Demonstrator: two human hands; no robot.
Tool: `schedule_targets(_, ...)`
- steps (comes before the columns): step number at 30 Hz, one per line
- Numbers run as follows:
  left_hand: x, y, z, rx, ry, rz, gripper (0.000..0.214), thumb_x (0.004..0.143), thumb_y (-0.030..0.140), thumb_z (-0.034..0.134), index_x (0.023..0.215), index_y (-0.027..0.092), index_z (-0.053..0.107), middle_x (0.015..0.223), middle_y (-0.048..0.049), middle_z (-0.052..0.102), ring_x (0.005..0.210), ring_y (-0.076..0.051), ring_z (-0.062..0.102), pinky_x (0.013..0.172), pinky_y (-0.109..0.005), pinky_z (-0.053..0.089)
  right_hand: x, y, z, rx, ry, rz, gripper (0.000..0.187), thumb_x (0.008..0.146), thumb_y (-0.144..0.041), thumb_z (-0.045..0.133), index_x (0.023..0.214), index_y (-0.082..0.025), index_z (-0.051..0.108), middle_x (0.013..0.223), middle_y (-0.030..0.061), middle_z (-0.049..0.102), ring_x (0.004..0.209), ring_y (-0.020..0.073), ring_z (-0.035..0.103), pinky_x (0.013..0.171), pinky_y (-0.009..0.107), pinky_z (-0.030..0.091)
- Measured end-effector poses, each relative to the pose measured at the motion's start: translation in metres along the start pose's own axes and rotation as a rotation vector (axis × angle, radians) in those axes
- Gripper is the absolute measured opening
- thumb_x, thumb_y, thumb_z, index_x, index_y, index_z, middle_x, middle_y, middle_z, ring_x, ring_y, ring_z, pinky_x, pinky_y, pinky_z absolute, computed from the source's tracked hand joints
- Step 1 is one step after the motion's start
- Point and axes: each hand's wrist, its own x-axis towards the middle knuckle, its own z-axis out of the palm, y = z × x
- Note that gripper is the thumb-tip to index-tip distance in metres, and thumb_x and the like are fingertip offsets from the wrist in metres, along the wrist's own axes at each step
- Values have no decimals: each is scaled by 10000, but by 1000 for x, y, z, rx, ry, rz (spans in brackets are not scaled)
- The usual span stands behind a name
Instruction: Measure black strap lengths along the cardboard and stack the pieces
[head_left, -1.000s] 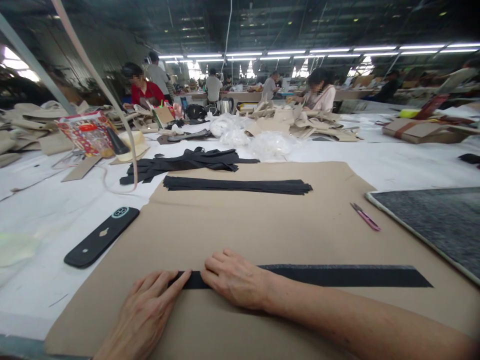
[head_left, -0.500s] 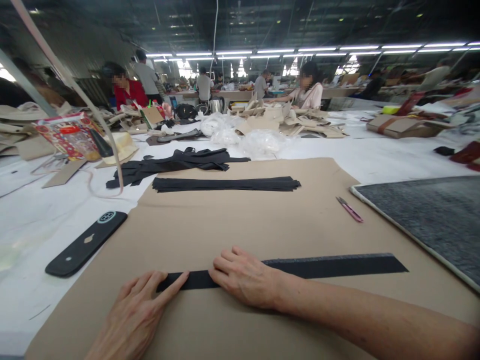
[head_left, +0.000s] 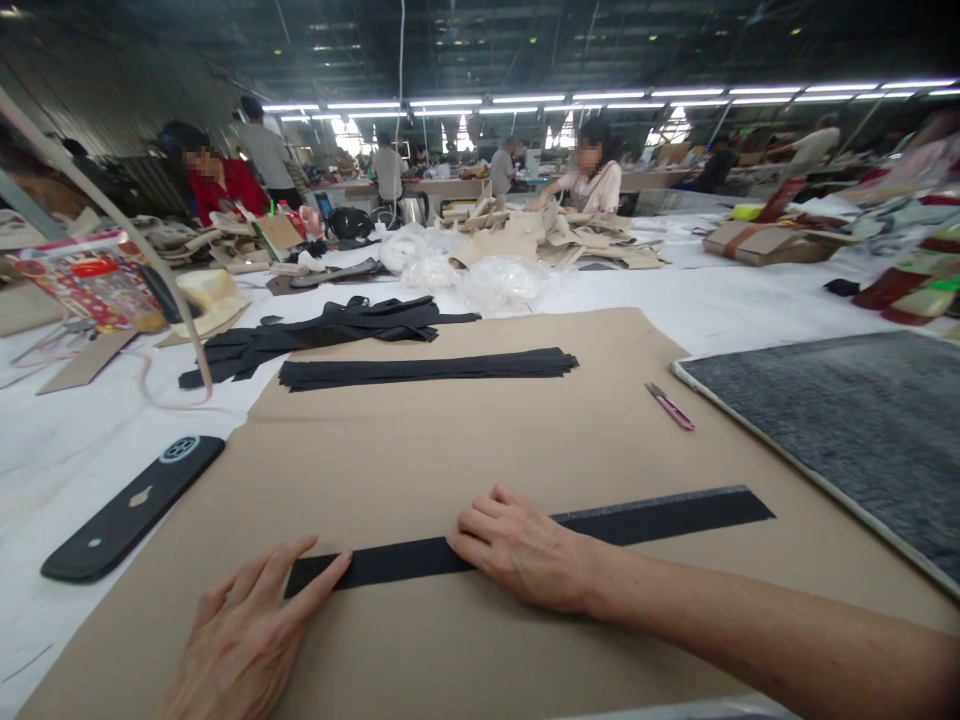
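Observation:
A long black fabric strip (head_left: 397,563) lies across brown sheet material (head_left: 420,440), its right part showing a thin greyish band along the far edge. At the strip's left end, my left hand (head_left: 244,620) rests with thumb and forefinger apart, their tips touching the fabric. My right hand (head_left: 517,550) is closed at the strip's middle, its fingers curled together and pressed onto it. The fingertips' underside is hidden, as is the strip beneath that hand.
Farther back lie a stack of black strips (head_left: 427,368) and a loose black pile (head_left: 322,335). Pink-handled thread snips (head_left: 671,408) lie to the right, near a grey padded board (head_left: 832,420). A phone (head_left: 135,508) is at left. Co-workers sit beyond heaped scraps (head_left: 570,235).
My right hand has slid rightward along the strip, widening the bare stretch between my hands. My left hand stays at the left end. The view has shifted, and the strip now slants slightly upward to the right.

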Motion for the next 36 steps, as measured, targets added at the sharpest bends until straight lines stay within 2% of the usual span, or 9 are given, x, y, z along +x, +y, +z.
schedule_targets(2,14,15,-6,-73,82,-10,547,801,85,430,1251,379,536,1245,-28,562,1055,-215,543,812,-340,394,-1,-1,0,-1,12,-8,135,956,-161,410,913,-159,538,884,41,523,795,171,414,769,330,328)
schedule_targets(5,43,53,-10,-307,133,3,459,845,91,405,1262,242,523,1135,-51,609,1038,-176,548,868,-306,436,1,-3,-1,-10,32,0,141,961,-166,397,929,-157,534,876,38,527,805,176,426,769,329,335)
schedule_targets(8,64,88,-5,-480,138,6,420,861,85,391,1247,191,517,1039,-48,624,973,-146,572,860,-261,478,1,-3,-2,-17,48,39,144,959,-150,387,993,-142,527,875,43,535,800,178,436,768,322,341)
schedule_targets(10,69,101,0,-520,124,-8,412,859,83,395,1237,187,525,984,-44,624,920,-146,585,824,-253,500,-2,-2,-2,-13,51,56,136,955,-149,396,991,-138,526,878,43,538,793,176,441,756,319,342)
schedule_targets(14,65,100,6,-476,91,85,443,847,85,418,1268,190,510,952,-32,623,888,-150,579,812,-245,502,-14,6,1,-9,44,2,134,957,-170,417,897,-149,535,852,30,523,769,164,434,718,312,328)
schedule_targets(18,62,93,7,-365,93,197,518,827,81,427,1334,182,458,967,-32,618,883,-155,562,823,-235,485,-27,14,2,-36,57,-47,162,962,-165,407,882,-151,547,840,20,509,758,161,420,693,317,306)
schedule_targets(28,69,98,4,-158,-35,228,843,739,-33,409,1462,336,185,935,-7,587,827,-167,536,790,-272,459,-55,24,-2,-80,69,-32,157,964,-170,400,923,-150,550,862,28,496,779,167,416,679,330,279)
schedule_targets(36,71,96,9,-82,-27,285,906,686,-65,406,1458,351,183,875,-7,566,769,-162,518,749,-277,445,-82,31,-9,-113,64,-9,173,967,-155,383,937,-139,552,868,42,508,796,165,422,689,326,276)
